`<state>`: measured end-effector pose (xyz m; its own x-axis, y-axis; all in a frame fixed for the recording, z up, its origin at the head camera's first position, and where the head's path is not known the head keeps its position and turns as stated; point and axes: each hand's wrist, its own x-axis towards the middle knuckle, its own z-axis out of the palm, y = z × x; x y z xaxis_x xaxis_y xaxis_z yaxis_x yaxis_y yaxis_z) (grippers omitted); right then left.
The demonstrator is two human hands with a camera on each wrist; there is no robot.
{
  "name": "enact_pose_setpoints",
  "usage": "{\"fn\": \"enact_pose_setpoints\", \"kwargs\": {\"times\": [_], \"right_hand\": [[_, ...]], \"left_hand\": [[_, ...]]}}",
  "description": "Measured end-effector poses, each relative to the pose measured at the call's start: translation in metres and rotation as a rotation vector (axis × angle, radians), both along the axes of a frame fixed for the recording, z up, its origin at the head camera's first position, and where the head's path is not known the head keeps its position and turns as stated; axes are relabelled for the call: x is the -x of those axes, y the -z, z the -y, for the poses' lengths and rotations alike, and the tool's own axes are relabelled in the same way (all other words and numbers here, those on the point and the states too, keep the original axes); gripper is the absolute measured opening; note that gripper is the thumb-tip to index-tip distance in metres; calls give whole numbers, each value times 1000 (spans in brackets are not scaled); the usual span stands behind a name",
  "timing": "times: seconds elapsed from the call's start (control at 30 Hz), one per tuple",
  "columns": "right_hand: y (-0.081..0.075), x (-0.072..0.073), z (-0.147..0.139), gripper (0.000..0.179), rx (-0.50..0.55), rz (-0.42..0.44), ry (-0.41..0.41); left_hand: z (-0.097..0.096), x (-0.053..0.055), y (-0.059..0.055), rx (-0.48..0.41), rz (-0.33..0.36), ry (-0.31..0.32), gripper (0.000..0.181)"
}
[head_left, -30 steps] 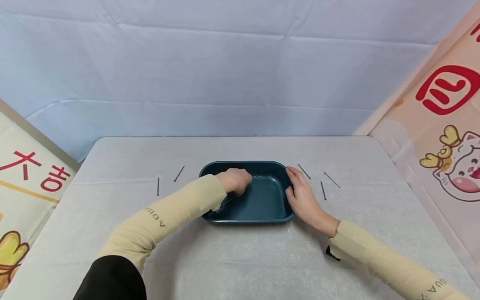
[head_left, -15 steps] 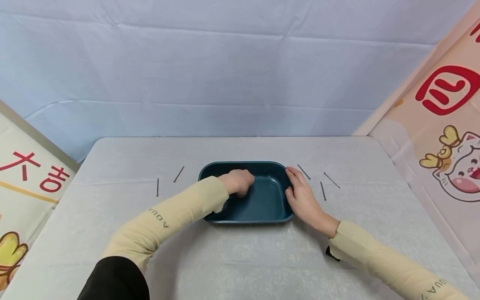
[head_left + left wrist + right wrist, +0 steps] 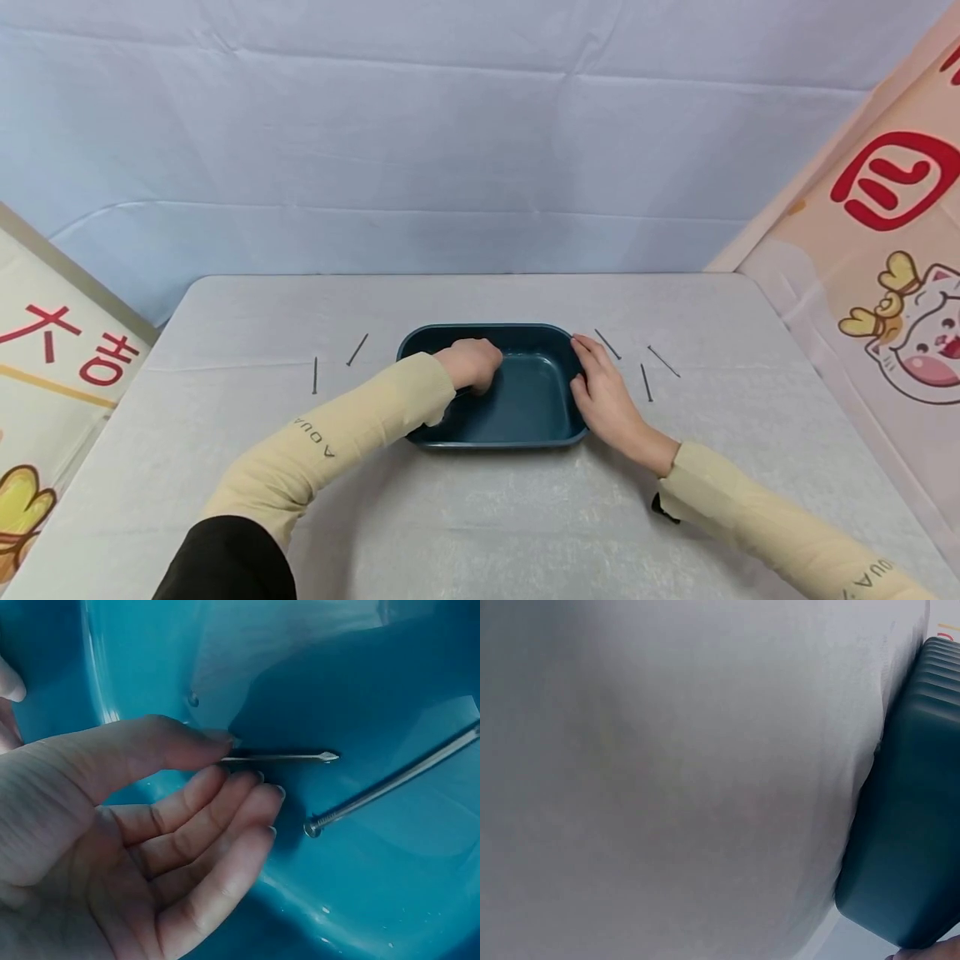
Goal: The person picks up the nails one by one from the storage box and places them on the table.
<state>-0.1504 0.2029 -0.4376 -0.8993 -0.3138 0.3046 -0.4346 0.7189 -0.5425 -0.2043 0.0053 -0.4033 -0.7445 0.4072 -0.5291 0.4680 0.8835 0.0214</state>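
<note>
My left hand (image 3: 474, 365) is down inside a dark teal basin (image 3: 495, 444). In the left wrist view its thumb and fingertips pinch a thin nail (image 3: 300, 757), whose pointed end sticks out; the rest is hidden by the fingers. Another nail (image 3: 397, 781) lies on the basin floor close by, its round head towards the fingertips. My right hand (image 3: 609, 400) rests on the basin's right rim with its fingers extended, thumb apart from them. In the right wrist view only a bit of that hand shows, by the basin's outer wall (image 3: 904, 817).
On the grey cloth-covered table (image 3: 495, 533), two nails, one (image 3: 315, 375) and another (image 3: 357, 349), lie left of the basin. To its right lie three more: one (image 3: 608, 343), a second (image 3: 647, 382) and a third (image 3: 663, 361). A pale cloth (image 3: 480, 167) hangs behind.
My left hand has shifted slightly right and then a little back left inside the basin. A nail end that showed below that hand is now mostly hidden. My right hand has stayed put.
</note>
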Motion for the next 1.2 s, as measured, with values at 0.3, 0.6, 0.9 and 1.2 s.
{"fn": "enact_pose_setpoints", "kwargs": {"times": [0.3, 0.6, 0.9, 1.2], "right_hand": [[0, 0, 1, 48, -4, -3, 0], [-1, 0, 1, 48, -4, 13, -2], [-1, 1, 0, 48, -10, 5, 5], [-1, 1, 1, 48, -19, 16, 3]], "left_hand": [[-1, -1, 1, 40, -12, 18, 11], [-5, -1, 1, 55, -28, 15, 9], [-4, 2, -4, 7, -46, -2, 8], [-1, 4, -15, -66, -55, -9, 19]]}}
